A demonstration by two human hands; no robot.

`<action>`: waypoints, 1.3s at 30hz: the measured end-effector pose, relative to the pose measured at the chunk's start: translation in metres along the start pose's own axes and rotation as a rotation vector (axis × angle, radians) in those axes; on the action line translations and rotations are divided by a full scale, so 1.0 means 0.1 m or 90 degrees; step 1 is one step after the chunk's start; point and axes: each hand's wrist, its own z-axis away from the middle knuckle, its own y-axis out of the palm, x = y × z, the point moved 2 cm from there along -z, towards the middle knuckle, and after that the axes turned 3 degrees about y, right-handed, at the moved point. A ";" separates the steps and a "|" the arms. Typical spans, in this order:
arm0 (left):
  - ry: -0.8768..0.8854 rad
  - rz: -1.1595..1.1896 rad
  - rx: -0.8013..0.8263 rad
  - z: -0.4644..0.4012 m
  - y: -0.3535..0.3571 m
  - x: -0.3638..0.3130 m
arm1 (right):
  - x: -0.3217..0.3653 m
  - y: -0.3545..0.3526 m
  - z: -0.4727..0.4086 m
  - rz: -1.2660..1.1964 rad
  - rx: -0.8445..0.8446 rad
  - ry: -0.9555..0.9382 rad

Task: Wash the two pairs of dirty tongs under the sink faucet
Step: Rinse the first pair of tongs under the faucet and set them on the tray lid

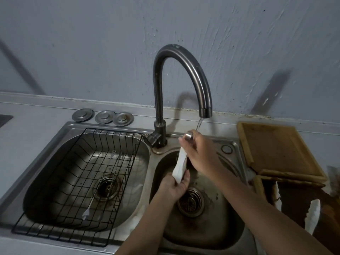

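Note:
Over the right basin (217, 230) I hold one pair of tongs (181, 165) with white tips and a metal hinge end, tilted steeply. My right hand (201, 156) grips the metal upper end just under the water stream (199, 124) running from the dark curved faucet (166, 70). My left hand (174, 187) is closed around the lower white tips. A second, thin metal pair of tongs (103, 187) lies in the black wire rack (60, 236) that sits in the left basin (38, 173).
Three metal sink plugs (104, 117) lie on the counter behind the left basin. A wooden board (276, 148) rests at the right of the sink, with a torn dark surface and white patches (312, 216) below it. A strainer (191, 202) covers the right drain.

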 end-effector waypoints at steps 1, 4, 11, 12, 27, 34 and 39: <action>-0.003 0.001 -0.004 0.00 0.02 0.03 | -0.04 -0.02 0.00 -0.040 -0.019 0.026; 0.003 0.005 -0.009 -0.01 0.05 0.03 | -0.06 -0.10 0.02 -0.086 -0.045 0.023; 0.004 -0.037 0.002 0.03 0.04 0.06 | 0.00 -0.17 0.07 -0.020 -0.022 -0.048; 0.007 -0.044 0.000 0.04 0.04 0.05 | 0.01 -0.17 0.07 -0.015 -0.022 -0.051; 0.304 -0.346 -0.061 0.21 0.14 -0.48 | -0.28 -0.01 0.47 0.384 0.323 0.006; 0.544 -0.575 -0.127 0.35 0.28 -0.78 | -0.37 0.15 0.48 0.180 0.230 0.138; 0.771 -0.902 -0.178 0.29 0.47 -0.94 | -0.35 0.06 0.42 0.113 0.173 0.130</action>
